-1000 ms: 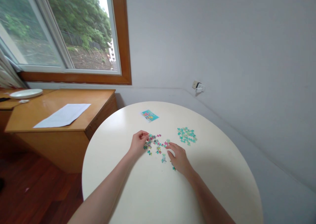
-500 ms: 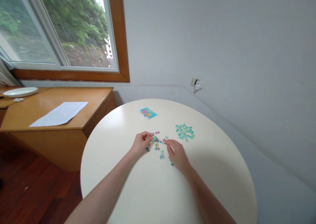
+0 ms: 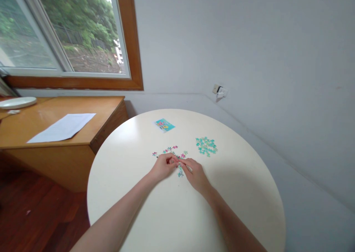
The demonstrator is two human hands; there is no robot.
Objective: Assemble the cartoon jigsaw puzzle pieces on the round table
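Observation:
My left hand (image 3: 165,165) is closed in a pinch above the white table, its fingertips meeting those of my right hand (image 3: 193,171). The right thumb and fingers are also pinched together. A small jigsaw puzzle piece seems to be between them, mostly covered by the fingers. Loose pink and multicoloured puzzle pieces (image 3: 169,148) lie just beyond the hands. Another pink piece (image 3: 183,155) rests by the right fingertips. Below the fingertips sits a pale blue piece (image 3: 181,174). Some pieces are hidden under the hands.
A pile of teal and green puzzle pieces (image 3: 206,146) lies right of the hands on the round white table (image 3: 155,222). Farther back is a picture card (image 3: 164,125). A wooden desk (image 3: 105,107) at left bears a paper sheet (image 3: 62,128) and a white plate (image 3: 18,103).
My hands have come together; they were apart, with the left at a teal piece and the right near a pink one. The left hand has moved slightly nearer and right. The view has shifted slightly.

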